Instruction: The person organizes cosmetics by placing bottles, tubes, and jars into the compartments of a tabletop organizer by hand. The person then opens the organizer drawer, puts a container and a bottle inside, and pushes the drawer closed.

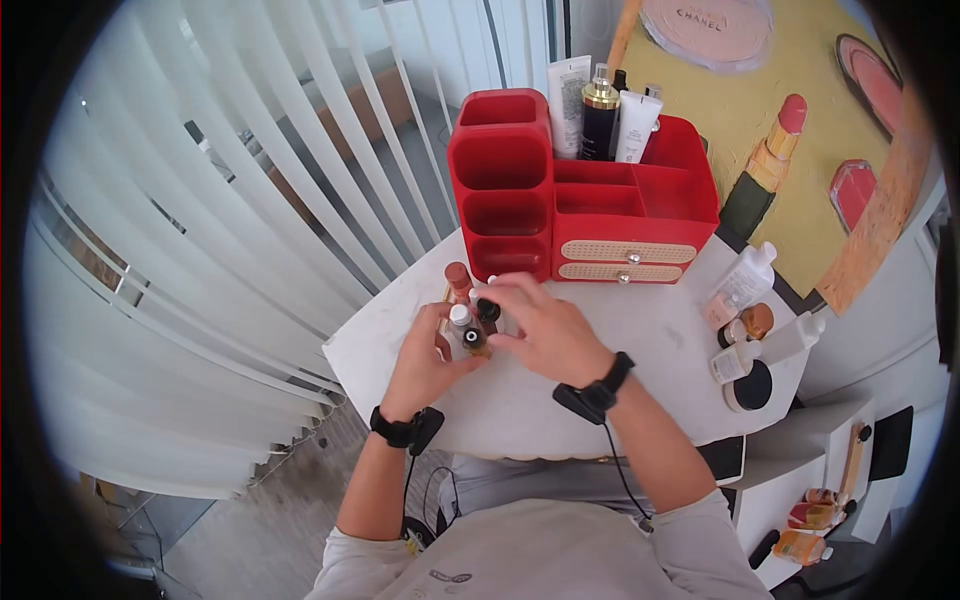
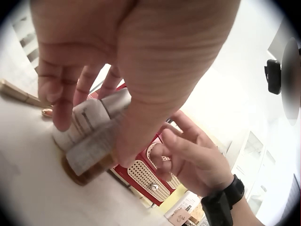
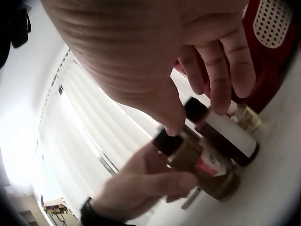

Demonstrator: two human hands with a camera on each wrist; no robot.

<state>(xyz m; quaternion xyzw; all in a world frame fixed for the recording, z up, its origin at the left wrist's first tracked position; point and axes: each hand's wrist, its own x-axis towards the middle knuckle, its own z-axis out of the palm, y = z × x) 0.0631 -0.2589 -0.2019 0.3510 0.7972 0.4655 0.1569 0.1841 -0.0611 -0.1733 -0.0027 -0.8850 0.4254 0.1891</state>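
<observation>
A white tabletop (image 1: 640, 350) is occupied at the rear by a red organizer (image 1: 555, 190). Small bottles (image 1: 473, 340), partly hidden and not countable with certainty, are grouped before it. Containers (image 1: 737, 362), including a black-lidded jar (image 1: 748, 387), are stood at the right.

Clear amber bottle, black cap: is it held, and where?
The left hand holds the clear amber bottle by its sides; whether the right hand grips it cannot be told.

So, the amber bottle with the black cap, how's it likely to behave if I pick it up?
The amber bottle looks glassy and hard-walled, so it's probably stiff. Its shiny sides may be a little slippery. The dark bottle stands close by, so a sideways push might knock that one over.
</observation>
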